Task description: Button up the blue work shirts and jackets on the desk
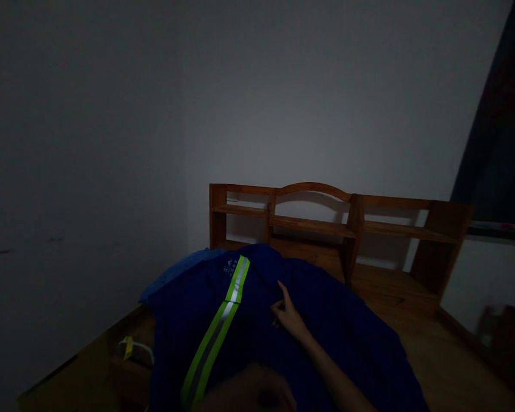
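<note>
A dark blue work jacket (pixel 261 320) is spread out in front of me, with a yellow-green and silver reflective stripe (pixel 218 320) running down its left part. Small pale lettering shows near the top of the stripe. My right hand (pixel 288 316) is over the middle of the jacket, its index finger stretched out and the other fingers partly bent. Nothing shows in its grasp. Low at the bottom edge, my left hand (pixel 253 389) is dark and blurred above the jacket, so its fingers cannot be made out.
Behind the jacket stands a wooden shelf unit (pixel 313 226) on a wooden desktop (pixel 438 343), against a pale wall (pixel 304 103). Lighter blue fabric (pixel 180 272) sticks out at the jacket's upper left. A pale cable with a yellow tag (pixel 129 347) lies at the lower left. The room is dim.
</note>
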`<control>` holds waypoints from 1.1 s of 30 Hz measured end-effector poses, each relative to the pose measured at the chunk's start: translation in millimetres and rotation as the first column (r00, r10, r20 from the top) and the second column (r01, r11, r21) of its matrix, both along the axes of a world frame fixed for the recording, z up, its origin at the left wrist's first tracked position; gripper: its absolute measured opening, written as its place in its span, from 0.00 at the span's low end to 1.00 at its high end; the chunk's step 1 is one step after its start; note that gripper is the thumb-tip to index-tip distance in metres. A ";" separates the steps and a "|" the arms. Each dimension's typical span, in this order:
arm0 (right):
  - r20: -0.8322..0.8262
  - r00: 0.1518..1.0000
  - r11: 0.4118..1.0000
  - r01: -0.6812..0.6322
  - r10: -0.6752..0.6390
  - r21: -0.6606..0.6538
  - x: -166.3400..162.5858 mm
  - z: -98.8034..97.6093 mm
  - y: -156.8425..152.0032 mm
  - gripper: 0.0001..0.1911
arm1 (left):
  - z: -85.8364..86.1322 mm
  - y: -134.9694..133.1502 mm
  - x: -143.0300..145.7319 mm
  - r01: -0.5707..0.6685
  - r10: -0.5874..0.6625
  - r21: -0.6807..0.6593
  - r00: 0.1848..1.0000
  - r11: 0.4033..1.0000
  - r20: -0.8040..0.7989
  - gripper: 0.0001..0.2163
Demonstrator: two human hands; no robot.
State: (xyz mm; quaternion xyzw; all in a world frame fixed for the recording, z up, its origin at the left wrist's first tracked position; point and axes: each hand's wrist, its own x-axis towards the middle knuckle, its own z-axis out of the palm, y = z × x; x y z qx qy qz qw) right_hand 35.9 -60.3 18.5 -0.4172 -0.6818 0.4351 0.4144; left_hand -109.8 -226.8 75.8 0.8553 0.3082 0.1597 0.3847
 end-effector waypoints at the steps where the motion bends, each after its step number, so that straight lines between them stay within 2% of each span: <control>1: -0.027 0.999 1.000 0.018 -0.018 -0.004 -0.2 -3.5 1.9 0.37 | 7.7 28.0 -13.3 -0.066 0.066 0.033 0.998 0.997 0.008 0.14; 3: -0.065 0.997 0.999 0.031 -0.029 0.026 3.6 -8.0 5.0 0.37 | 16.5 83.7 -46.3 -0.222 0.221 0.114 0.975 0.968 0.026 0.17; 4: -0.074 0.997 0.999 0.029 -0.026 0.042 7.8 -8.9 6.1 0.36 | 16.4 109.0 -64.0 -0.314 0.325 0.227 0.946 0.922 -0.014 0.21; 5: -0.081 0.997 0.998 0.022 -0.018 0.052 13.8 -9.0 6.9 0.36 | 13.3 131.2 -80.8 -0.354 0.394 0.302 0.916 0.885 -0.080 0.26; 7: -0.088 0.996 0.999 0.015 -0.011 0.045 30.3 -7.0 7.9 0.36 | 0.4 165.3 -106.2 -0.340 0.423 0.335 0.879 0.879 -0.219 0.32; 9: -0.088 0.995 0.999 0.043 -0.040 0.030 51.2 -3.5 8.7 0.36 | -15.1 186.7 -114.3 -0.285 0.388 0.349 0.881 0.893 -0.272 0.32; 11: -0.074 0.993 0.995 0.095 -0.093 0.019 74.3 -0.3 9.8 0.37 | -26.6 199.8 -103.8 -0.225 0.336 0.375 0.905 0.899 -0.262 0.26; 14: -0.071 0.981 0.984 0.180 -0.179 0.013 110.9 0.2 13.4 0.38 | -33.9 213.9 -67.7 -0.157 0.275 0.409 0.929 0.899 -0.248 0.14; 16: -0.072 0.971 0.973 0.231 -0.229 0.016 136.8 -2.8 17.4 0.39 | -37.1 222.3 -44.8 -0.153 0.261 0.425 0.942 0.892 -0.210 0.10; 19: -0.032 0.951 0.951 0.309 -0.308 0.018 174.1 -9.7 24.2 0.39 | -46.8 231.9 -28.2 -0.196 0.230 0.381 0.972 0.904 -0.045 0.12; 22: 0.025 0.933 0.934 0.357 -0.358 0.035 193.8 -12.2 27.1 0.39 | -59.5 237.2 -28.4 -0.231 0.204 0.280 0.971 0.932 0.124 0.14; 24: 0.080 0.919 0.922 0.380 -0.385 0.080 187.9 -8.4 24.9 0.38 | -65.0 238.8 -29.9 -0.250 0.211 0.254 0.962 0.934 0.170 0.13; 27: 0.189 0.897 0.909 0.362 -0.400 0.206 150.2 3.5 16.3 0.36 | -65.9 238.8 -28.5 -0.267 0.226 0.260 0.958 0.928 0.178 0.13; 30: 0.328 0.874 0.899 0.227 -0.357 0.373 100.4 12.2 7.3 0.33 | -62.6 236.5 -26.1 -0.269 0.225 0.282 0.958 0.921 0.178 0.12; 33: 0.484 0.812 0.869 0.057 -0.327 0.491 69.1 9.3 3.6 0.27 | -60.6 233.1 -24.4 -0.284 0.234 0.326 0.955 0.902 0.185 0.12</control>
